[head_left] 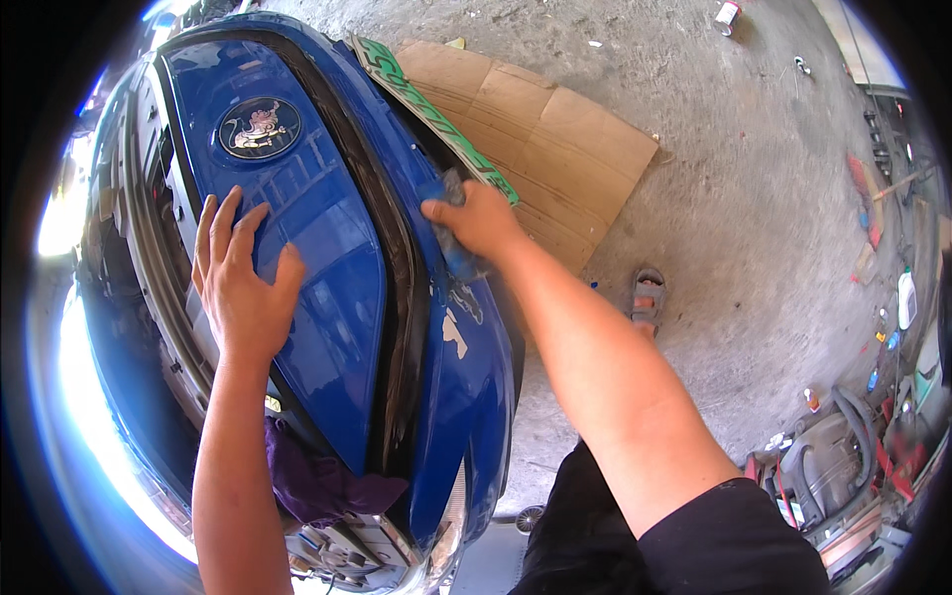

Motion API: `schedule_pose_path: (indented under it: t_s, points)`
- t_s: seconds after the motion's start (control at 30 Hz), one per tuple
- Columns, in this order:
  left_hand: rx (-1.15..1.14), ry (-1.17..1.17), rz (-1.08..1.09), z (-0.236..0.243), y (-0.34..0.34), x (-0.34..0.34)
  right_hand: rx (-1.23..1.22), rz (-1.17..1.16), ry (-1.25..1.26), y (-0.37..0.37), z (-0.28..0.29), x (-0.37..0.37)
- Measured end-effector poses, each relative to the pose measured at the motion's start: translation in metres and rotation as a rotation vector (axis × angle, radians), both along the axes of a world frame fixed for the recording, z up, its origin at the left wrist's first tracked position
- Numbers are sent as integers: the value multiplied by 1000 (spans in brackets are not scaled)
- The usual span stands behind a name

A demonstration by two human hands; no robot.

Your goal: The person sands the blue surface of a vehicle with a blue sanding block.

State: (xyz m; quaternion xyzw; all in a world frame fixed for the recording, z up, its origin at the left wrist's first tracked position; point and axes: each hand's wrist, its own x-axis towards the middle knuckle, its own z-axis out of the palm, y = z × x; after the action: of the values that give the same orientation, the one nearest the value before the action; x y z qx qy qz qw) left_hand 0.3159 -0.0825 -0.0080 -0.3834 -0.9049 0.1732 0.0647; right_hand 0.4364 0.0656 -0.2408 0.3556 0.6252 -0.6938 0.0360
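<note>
The front of a blue vehicle [337,248] fills the left side, with a round emblem [259,128] on its panel. My left hand [243,278] rests on this glossy panel below the emblem, fingers spread and holding nothing. Out on the bumper [476,397], my right hand [481,223] is closed over a crumpled grey-blue cloth or pad [458,256], pressed to the paint. Motion and my fingers blur it, so its exact kind is unclear. Just below that hand, a pale bare patch [454,335] shows in the blue paint. A dark seam runs between panel and bumper.
A green-and-white plate [431,114] projects from the bumper over flattened cardboard [555,129] on the concrete floor. A purple cloth [322,481] hangs at the near corner by my left forearm. Tools and parts [843,456] clutter the right edge. A can [727,18] lies far off.
</note>
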Motion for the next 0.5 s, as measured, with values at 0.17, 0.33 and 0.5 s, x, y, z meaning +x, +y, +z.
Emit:
schedule_pose_path:
  t_s: [0.17,0.33,0.5]
  points:
    - [13,2,-1,-1,-7,-4,-373,-246,-15,16,24,57]
    - [16,9,-9,0,-8,-5,-640,-436,6,-10,34,123]
    - [38,18,-28,-6,-11,-8,-351,-284,18,-22,37,146]
